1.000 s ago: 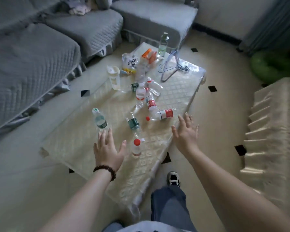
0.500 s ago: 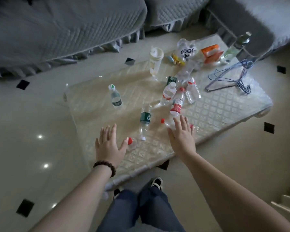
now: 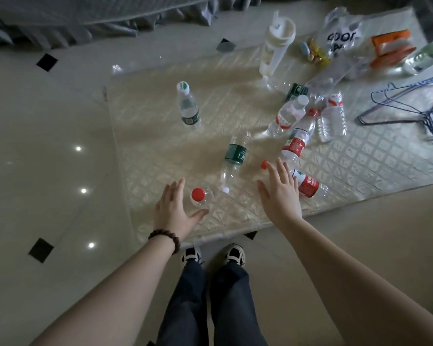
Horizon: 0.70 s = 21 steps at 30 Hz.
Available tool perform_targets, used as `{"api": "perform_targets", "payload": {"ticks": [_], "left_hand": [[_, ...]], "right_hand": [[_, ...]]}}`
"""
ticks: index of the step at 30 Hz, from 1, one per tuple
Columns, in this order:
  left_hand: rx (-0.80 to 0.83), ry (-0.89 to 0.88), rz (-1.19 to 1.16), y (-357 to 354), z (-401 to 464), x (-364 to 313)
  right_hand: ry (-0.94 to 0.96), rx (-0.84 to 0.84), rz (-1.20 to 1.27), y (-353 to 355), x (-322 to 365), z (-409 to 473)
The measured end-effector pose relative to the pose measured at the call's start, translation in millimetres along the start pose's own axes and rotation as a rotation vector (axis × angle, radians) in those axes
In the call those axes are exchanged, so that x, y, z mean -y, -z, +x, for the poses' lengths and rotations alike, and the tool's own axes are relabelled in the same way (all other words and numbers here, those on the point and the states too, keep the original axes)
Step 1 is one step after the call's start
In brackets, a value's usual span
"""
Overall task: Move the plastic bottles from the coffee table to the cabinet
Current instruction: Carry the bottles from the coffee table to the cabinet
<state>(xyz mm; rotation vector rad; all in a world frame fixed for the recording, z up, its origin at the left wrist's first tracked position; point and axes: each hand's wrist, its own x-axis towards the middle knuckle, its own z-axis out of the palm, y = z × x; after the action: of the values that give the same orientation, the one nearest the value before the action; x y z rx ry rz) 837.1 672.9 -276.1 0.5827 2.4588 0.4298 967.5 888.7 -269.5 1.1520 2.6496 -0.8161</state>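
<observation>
Several clear plastic bottles lie and stand on the coffee table. My left hand is spread open, its thumb curling under a small upright red-capped bottle. My right hand hovers open over a lying red-labelled bottle, partly covering it. Between the hands lies a green-labelled bottle. An upright green-labelled bottle stands further back on the left. More bottles cluster at the middle right. No cabinet is in view.
A tall white tumbler, a printed plastic bag, an orange packet and wire hangers sit at the table's far side. A grey sofa lies beyond. My shoes stand at the table's near edge on glossy tile.
The view has swung and closed in on the table. Both hands have advanced: the left now reaches the red-capped bottle, the right stays over the lying red-labelled one.
</observation>
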Motion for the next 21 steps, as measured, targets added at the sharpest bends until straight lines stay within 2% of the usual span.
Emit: {"api": "perform_targets", "payload": {"ticks": [4,7,11,15,21], "left_hand": [[-0.008,0.059,-0.139,-37.4,17.7,0.9],[-0.090,0.066,-0.312,-60.6,24.6,-2.3],[-0.217,0.057,-0.379,-71.0,29.2,-8.6],[-0.292,0.070,-0.387,-64.4,32.6,-0.7],[-0.317,0.100,-0.405,-53.5,26.7,19.7]], "right_hand": [[0.029,0.036,-0.010,-33.7,-15.6,23.1],[0.042,0.058,-0.003,-53.8,-23.9,36.9],[0.097,0.097,-0.036,-68.1,-26.0,54.1],[0.262,0.201,-0.182,-79.1,-17.4,81.3],[0.561,0.238,-0.445,-95.7,-7.7,126.6]]}}
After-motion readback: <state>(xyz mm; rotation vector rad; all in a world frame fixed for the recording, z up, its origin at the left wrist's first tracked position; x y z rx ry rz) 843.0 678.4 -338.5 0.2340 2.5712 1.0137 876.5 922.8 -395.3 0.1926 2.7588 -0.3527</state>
